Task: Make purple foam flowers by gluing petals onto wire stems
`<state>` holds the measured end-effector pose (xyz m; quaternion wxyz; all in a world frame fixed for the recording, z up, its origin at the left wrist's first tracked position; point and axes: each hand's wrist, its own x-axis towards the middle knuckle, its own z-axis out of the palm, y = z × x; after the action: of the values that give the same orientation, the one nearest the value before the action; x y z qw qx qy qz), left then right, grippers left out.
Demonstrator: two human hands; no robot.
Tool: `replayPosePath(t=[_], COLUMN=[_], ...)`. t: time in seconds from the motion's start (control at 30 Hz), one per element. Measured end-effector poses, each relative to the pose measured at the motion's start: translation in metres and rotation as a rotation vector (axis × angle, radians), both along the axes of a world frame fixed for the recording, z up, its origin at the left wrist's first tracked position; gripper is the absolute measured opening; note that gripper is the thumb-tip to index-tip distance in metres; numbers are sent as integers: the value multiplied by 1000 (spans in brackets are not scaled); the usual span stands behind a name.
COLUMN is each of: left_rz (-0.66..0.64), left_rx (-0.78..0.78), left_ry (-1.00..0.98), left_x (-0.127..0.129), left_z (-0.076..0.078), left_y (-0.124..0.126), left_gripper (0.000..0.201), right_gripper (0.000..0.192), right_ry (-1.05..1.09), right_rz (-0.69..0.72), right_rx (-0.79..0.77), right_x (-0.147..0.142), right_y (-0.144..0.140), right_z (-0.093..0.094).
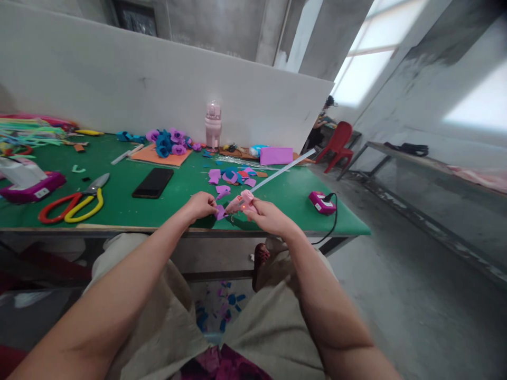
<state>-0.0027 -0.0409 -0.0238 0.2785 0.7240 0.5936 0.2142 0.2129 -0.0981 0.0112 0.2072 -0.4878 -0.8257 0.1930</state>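
My right hand grips a pink glue gun, its nozzle pointing left at a small purple foam piece. My left hand pinches that purple piece at the front edge of the green table. Just beyond my hands lie more purple and blue foam petals. A long white stick runs from the glue gun toward the back right.
A black phone, red and yellow scissors, finished foam roses, a pink bottle and a pink box lie on the table. A pink power plug sits at right. A red chair stands beyond. Scraps litter the floor.
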Motion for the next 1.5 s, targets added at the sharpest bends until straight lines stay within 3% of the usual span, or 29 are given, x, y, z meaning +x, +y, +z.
replayPosePath(t=[0.9,1.5], left_rz=[7,-28], left_rx=[-25,4], left_ry=[-4,21], left_x=[1,0], left_z=[3,0], left_y=[-3,1], left_gripper=[14,12], right_gripper=[23,21], right_ry=[-1,-31], right_rz=[-70,-22], right_rx=[5,25], right_x=[3,-4], right_y=[-2,-2], right_z=[3,-1])
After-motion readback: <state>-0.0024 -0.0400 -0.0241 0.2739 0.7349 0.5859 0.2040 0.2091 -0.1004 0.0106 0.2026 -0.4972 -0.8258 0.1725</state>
